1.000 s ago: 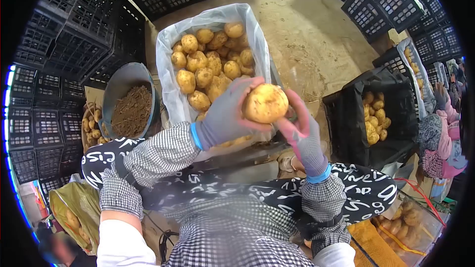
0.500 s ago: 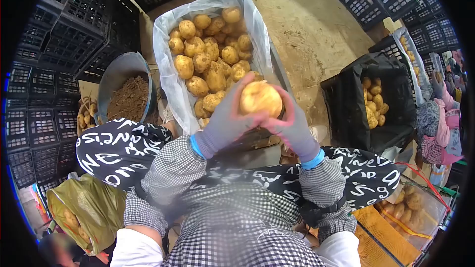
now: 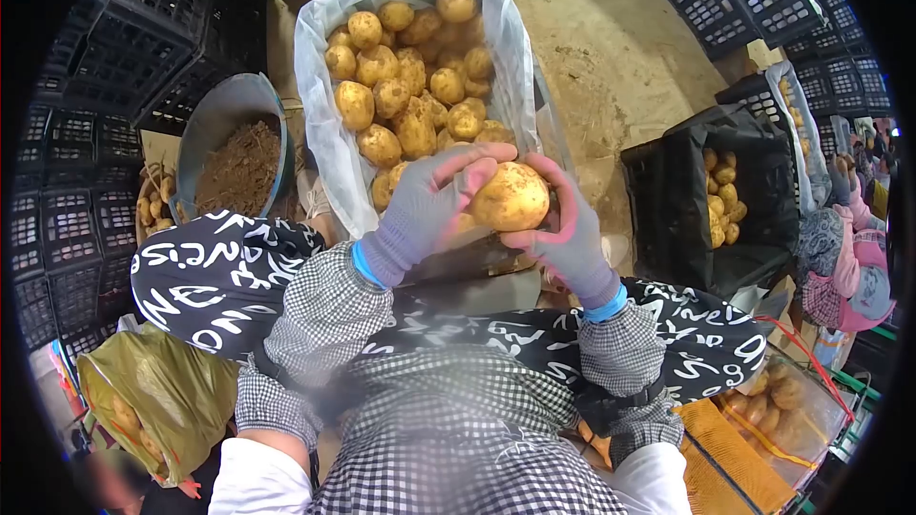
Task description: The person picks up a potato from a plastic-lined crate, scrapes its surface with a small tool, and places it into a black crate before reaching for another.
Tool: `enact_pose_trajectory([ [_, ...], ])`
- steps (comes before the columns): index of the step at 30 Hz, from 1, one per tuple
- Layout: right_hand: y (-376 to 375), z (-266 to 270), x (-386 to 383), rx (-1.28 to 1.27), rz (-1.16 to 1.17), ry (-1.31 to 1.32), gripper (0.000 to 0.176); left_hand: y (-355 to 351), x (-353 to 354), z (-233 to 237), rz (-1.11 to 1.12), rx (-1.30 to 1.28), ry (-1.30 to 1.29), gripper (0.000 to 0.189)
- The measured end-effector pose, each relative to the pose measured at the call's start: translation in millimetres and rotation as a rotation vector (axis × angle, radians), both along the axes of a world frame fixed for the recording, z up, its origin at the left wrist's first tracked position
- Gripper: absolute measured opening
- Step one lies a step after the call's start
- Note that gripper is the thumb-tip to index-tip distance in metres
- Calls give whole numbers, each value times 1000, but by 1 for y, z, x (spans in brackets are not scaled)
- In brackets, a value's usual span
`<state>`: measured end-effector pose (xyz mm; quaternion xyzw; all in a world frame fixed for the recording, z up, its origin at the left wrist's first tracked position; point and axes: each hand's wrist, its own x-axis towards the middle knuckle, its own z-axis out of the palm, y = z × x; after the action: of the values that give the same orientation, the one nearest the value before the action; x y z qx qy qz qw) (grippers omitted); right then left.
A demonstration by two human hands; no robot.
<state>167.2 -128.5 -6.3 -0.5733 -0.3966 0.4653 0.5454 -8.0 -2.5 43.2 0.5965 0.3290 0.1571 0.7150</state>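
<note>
Between my two gloved hands is a yellow potato (image 3: 512, 197) with a few brown specks, held above the near end of a lined crate. My right hand (image 3: 572, 243) grips its right side, fingers above and thumb below. At its left side, my left hand (image 3: 429, 205) has curled fingers against the skin, with the index finger reaching over the top. Both gloves are grey with pinkish fingers. Behind the hands, more soil-marked potatoes (image 3: 415, 124) fill the crate's white plastic liner (image 3: 320, 105).
Left of the crate stands a round tub (image 3: 205, 148) with brown soil (image 3: 243, 172). On the right, a black-lined crate (image 3: 658, 200) holds several potatoes. Stacked black crates (image 3: 143, 38) line the left side. An olive bag (image 3: 181, 372) is at lower left. Another person (image 3: 844, 257) is at far right.
The potato has turned and now shows its speckled side, no longer blurred. My left fingers have shifted over its upper left; my right hand keeps its hold. The view has tilted slightly.
</note>
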Motion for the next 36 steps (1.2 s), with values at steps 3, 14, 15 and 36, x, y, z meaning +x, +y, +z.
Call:
enact_pose_trajectory([
  [3,1,9,0,-50,35,358,105,2,1,-7,-10,262,-162,42],
  [14,10,31,11,172,-28,-879,80,-7,10,-28,13,-213,-368,85],
  [15,10,33,14,184,16,-916,79,-5,10,-32,0,-129,-256,89],
  [36,8,12,7,23,-182,-370,47,-26,18,-50,88,-127,-299,88],
])
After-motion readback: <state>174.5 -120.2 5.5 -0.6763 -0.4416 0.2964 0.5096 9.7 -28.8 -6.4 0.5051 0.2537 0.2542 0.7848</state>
